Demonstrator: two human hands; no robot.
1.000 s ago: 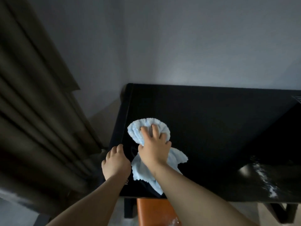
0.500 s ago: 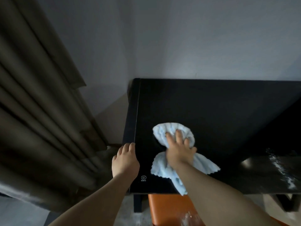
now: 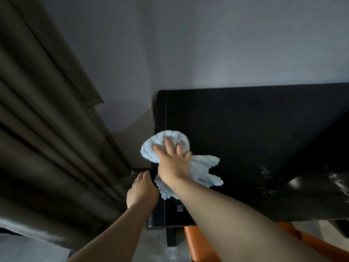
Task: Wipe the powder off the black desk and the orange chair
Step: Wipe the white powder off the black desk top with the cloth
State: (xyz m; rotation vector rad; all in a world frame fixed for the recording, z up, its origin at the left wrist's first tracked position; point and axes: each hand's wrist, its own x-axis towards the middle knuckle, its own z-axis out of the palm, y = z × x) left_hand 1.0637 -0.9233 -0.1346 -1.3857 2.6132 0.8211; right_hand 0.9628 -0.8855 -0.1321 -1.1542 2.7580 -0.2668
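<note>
brown pleated curtain (image 3: 47, 129) at left, grey wall (image 3: 226, 44) behind

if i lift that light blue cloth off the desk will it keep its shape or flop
Probably flop: the light blue cloth lies bunched, with ragged loose ends spilling from under the right hand. It looks fluffy, so likely light. It seems to slide easily on the glossy black desk.
</note>
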